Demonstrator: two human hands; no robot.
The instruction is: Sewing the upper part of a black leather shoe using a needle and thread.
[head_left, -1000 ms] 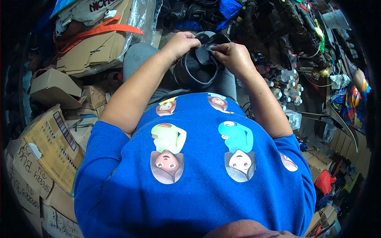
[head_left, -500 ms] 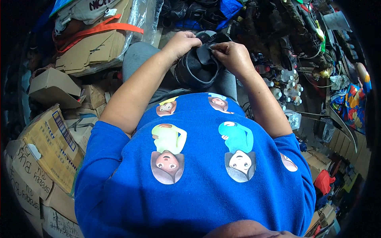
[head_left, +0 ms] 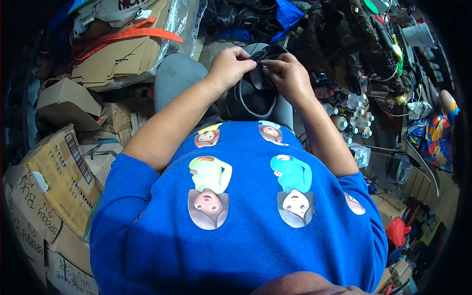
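Note:
A black shoe (head_left: pixel 252 109) rests between my thighs, its round opening facing up and its tongue (head_left: pixel 256 76) showing inside. My left hand (head_left: pixel 232 66) is closed in a pinch at the far side of the opening, above the tongue. Close beside it, my right hand (head_left: pixel 289 76) is closed with bent fingers at the shoe's upper. Both sets of fingertips nearly meet there. The small part between the left fingertips is too dark to make out. The far end of the shoe is partly hidden by my hands.
Flattened cardboard (head_left: pixel 115 61) with a red strap (head_left: pixel 132 35) lies at the far left, an open carton (head_left: pixel 66 105) nearer. Small bottles (head_left: pixel 361 120) stand to the right. Dark shoes (head_left: pixel 248 19) lie on blue sheeting ahead. A curved blade-like strip (head_left: pixel 424 162) sits at the right.
My left hand has moved right, toward the right hand, and the fingertips are closer together. The shoe's opening has shifted slightly and looks narrower.

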